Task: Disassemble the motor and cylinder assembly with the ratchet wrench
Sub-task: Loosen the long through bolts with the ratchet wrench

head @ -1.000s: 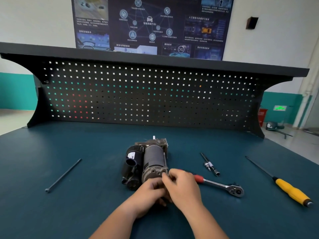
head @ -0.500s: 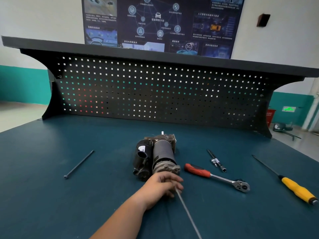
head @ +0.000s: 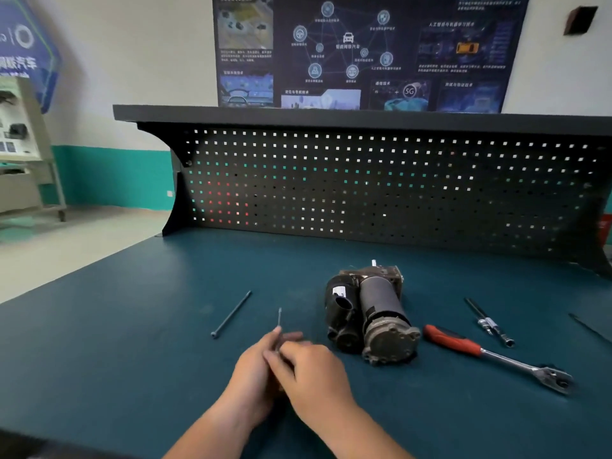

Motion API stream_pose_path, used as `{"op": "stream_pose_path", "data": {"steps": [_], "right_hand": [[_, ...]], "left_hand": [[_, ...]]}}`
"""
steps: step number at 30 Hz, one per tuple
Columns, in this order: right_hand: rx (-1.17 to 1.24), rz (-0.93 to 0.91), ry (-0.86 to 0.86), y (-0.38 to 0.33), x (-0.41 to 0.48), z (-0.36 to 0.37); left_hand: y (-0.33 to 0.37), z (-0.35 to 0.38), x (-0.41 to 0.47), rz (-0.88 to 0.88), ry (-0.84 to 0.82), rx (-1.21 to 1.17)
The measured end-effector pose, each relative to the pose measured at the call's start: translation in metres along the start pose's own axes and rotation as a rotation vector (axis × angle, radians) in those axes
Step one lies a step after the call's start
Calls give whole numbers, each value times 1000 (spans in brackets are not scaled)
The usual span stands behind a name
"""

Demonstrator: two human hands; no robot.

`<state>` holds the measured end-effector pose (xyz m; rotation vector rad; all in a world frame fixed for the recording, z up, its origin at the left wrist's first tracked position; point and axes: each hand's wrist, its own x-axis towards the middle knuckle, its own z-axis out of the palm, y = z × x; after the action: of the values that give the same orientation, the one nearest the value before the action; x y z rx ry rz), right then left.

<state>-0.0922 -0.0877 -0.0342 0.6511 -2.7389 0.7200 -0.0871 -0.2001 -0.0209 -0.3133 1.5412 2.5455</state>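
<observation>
The motor and cylinder assembly [head: 371, 313] lies on the blue bench top, its grey end cap facing me. The ratchet wrench [head: 496, 356], with a red handle, lies on the bench just right of it. Left of the assembly, my left hand [head: 255, 369] and my right hand [head: 311, 376] are close together, both pinching a long thin bolt [head: 280, 318]. Its tip sticks up beyond my fingers and its lower part is hidden between my hands. Motion blurs the fingers. A second long bolt [head: 231, 314] lies loose on the bench further left.
Two slim extension bars or bits [head: 490, 323] lie right of the wrench handle. A thin dark screwdriver shaft [head: 589, 327] reaches in at the right edge. A black pegboard back wall [head: 364, 193] closes the far side of the bench.
The long bolt came out of the assembly's near end. Both hands now hold it left of the assembly, and my view has swung left.
</observation>
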Motion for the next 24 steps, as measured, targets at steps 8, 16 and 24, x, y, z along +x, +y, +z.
{"op": "stream_pose_path", "data": {"steps": [8, 16, 24], "right_hand": [[-205, -91, -46, -11, 85, 76], [-208, -128, -142, -27, 99, 55], [-2, -86, -206, -16, 54, 21]], "left_hand": [[37, -75, 36, 455, 526, 757], [33, -84, 49, 513, 646, 1142], [35, -89, 51, 527, 574, 1046]]}}
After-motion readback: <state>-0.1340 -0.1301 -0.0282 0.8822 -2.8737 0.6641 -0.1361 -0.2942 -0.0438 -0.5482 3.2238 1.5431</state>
